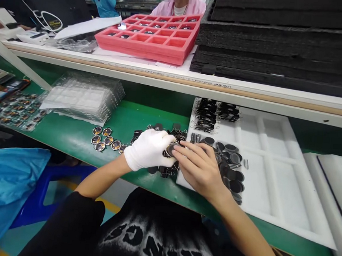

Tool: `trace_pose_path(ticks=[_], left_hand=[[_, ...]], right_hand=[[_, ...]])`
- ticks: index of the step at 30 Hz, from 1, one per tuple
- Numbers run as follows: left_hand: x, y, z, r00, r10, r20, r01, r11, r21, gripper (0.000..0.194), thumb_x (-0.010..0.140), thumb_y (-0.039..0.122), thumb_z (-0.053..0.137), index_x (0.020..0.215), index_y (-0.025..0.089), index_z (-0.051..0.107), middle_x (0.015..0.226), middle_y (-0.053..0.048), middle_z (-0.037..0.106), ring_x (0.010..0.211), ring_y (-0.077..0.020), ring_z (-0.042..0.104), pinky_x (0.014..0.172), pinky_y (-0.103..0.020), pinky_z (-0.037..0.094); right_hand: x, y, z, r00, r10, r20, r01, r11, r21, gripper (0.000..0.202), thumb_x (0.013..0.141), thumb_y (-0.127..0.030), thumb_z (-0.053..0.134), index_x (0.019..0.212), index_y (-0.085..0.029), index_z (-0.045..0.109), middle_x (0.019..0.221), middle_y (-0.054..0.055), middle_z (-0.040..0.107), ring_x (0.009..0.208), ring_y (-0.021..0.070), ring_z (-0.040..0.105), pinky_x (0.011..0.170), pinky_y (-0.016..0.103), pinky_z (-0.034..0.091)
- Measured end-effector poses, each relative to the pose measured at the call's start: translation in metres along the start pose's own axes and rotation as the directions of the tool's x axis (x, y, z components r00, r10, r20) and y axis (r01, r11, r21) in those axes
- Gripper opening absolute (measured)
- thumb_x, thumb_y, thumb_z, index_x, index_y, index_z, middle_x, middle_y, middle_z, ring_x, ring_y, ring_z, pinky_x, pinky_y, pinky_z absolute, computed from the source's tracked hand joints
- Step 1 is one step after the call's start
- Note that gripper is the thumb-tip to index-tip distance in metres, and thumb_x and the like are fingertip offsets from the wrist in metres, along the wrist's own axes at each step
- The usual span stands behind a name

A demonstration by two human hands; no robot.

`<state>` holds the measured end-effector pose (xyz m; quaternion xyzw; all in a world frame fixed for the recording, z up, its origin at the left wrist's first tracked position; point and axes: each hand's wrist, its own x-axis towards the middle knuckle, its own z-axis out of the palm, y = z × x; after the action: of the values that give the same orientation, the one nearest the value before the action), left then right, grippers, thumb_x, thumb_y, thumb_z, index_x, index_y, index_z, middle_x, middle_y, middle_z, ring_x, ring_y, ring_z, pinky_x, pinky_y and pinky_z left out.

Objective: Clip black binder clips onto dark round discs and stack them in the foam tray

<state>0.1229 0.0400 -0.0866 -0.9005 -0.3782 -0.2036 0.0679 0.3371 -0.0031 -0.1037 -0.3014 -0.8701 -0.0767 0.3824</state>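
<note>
A small round part with a dark face (171,148) and a metallic edge sits in my left hand (151,149), which wears a white glove and is closed around it. The fingertips of my right hand (200,167), bare and bent together, grip the same part from the right. Beneath and around both hands lies a heap of black binder clips (165,171), partly hidden by the glove. Left of the glove, several round metal-rimmed parts (108,140) with orange and dark insides rest on the green table (69,139). Several black round caps (236,186) are piled right of my right hand.
A white compartment tray (291,173) bears the caps and more binder clips (206,115). Clear plastic trays (81,97) are stacked at the back left. On the shelf above stand a red foam tray (168,51) and black foam sheets (278,49). A person (180,6) sits opposite.
</note>
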Motion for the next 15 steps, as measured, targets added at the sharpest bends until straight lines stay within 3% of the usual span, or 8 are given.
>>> trace_pose_path(ticks=[3, 5, 6, 8, 9, 11, 13, 15], left_hand=[[-0.003, 0.001, 0.0, 0.998, 0.012, 0.066, -0.014, 0.999, 0.037, 0.036, 0.085, 0.042, 0.065, 0.109, 0.015, 0.066, 0.088, -0.006, 0.07, 0.081, -0.0246, 0.069, 0.072, -0.037, 0.047], [-0.005, 0.007, 0.002, 0.995, 0.025, 0.094, -0.03, 0.998, 0.052, 0.036, 0.087, 0.044, 0.064, 0.108, 0.015, 0.065, 0.089, -0.006, 0.07, 0.082, -0.0251, 0.069, 0.072, -0.038, 0.046], [-0.007, 0.011, 0.003, 0.994, 0.038, 0.105, -0.044, 0.997, 0.058, 0.036, 0.088, 0.045, 0.063, 0.108, 0.015, 0.065, 0.088, -0.006, 0.07, 0.082, -0.0253, 0.069, 0.073, -0.038, 0.045], [-0.011, 0.019, 0.004, 0.989, 0.078, 0.123, -0.086, 0.994, 0.06, 0.037, 0.091, 0.047, 0.06, 0.107, 0.015, 0.066, 0.086, -0.007, 0.069, 0.08, -0.0251, 0.068, 0.072, -0.039, 0.043], [-0.013, 0.022, 0.004, 0.985, 0.111, 0.135, -0.119, 0.992, 0.046, 0.04, 0.093, 0.05, 0.058, 0.108, 0.014, 0.066, 0.085, -0.007, 0.069, 0.079, -0.025, 0.068, 0.071, -0.039, 0.042], [-0.014, 0.019, 0.0, 0.975, 0.17, 0.145, -0.168, 0.985, -0.027, 0.052, 0.094, 0.061, 0.055, 0.115, 0.015, 0.065, 0.088, -0.008, 0.071, 0.08, -0.0246, 0.068, 0.071, -0.038, 0.042], [-0.012, 0.0, -0.003, 0.984, 0.118, 0.135, -0.104, 0.989, -0.108, 0.059, 0.095, 0.068, 0.051, 0.122, 0.018, 0.064, 0.095, -0.008, 0.073, 0.086, -0.0236, 0.069, 0.074, -0.035, 0.044], [-0.004, -0.033, -0.001, 0.985, -0.116, 0.126, 0.129, 0.986, -0.102, 0.05, 0.1, 0.062, 0.044, 0.115, 0.02, 0.068, 0.096, -0.007, 0.074, 0.088, -0.0218, 0.069, 0.077, -0.033, 0.044]], right_hand=[[-0.006, -0.002, 0.002, 0.997, 0.033, 0.072, -0.037, 0.998, 0.047, 0.031, 0.09, -0.01, 0.068, 0.119, -0.021, 0.069, 0.135, 0.013, 0.07, 0.128, 0.0354, 0.063, 0.102, 0.058, 0.044], [-0.01, -0.005, 0.006, 0.979, 0.203, 0.014, -0.202, 0.96, 0.196, 0.033, 0.088, -0.016, 0.071, 0.121, -0.023, 0.069, 0.138, 0.016, 0.066, 0.129, 0.0348, 0.062, 0.102, 0.056, 0.048], [-0.012, -0.006, 0.009, 0.941, 0.339, 0.013, -0.325, 0.892, 0.315, 0.038, 0.088, -0.02, 0.073, 0.126, -0.024, 0.067, 0.137, 0.016, 0.066, 0.126, 0.0326, 0.064, 0.099, 0.053, 0.052], [-0.016, -0.006, 0.013, 0.792, 0.578, 0.199, -0.576, 0.598, 0.557, 0.049, 0.088, -0.029, 0.075, 0.135, -0.025, 0.062, 0.127, 0.014, 0.071, 0.111, 0.0271, 0.07, 0.089, 0.044, 0.059], [-0.017, -0.004, 0.014, 0.698, 0.623, 0.353, -0.673, 0.403, 0.62, 0.05, 0.088, -0.032, 0.076, 0.135, -0.024, 0.062, 0.119, 0.012, 0.074, 0.101, 0.0245, 0.072, 0.084, 0.041, 0.06], [-0.021, 0.001, 0.014, 0.546, 0.584, 0.601, -0.776, 0.082, 0.626, 0.044, 0.084, -0.037, 0.08, 0.123, -0.022, 0.069, 0.1, 0.008, 0.077, 0.086, 0.0206, 0.072, 0.077, 0.036, 0.06], [-0.024, 0.008, 0.01, 0.461, 0.569, 0.681, -0.784, -0.099, 0.613, 0.034, 0.079, -0.038, 0.085, 0.105, -0.02, 0.074, 0.09, 0.005, 0.076, 0.078, 0.0173, 0.07, 0.073, 0.032, 0.059], [-0.026, 0.015, 0.005, 0.409, 0.603, 0.684, -0.744, -0.214, 0.633, 0.033, 0.075, -0.038, 0.088, 0.099, -0.02, 0.073, 0.087, 0.004, 0.074, 0.07, 0.0138, 0.067, 0.066, 0.028, 0.057]])
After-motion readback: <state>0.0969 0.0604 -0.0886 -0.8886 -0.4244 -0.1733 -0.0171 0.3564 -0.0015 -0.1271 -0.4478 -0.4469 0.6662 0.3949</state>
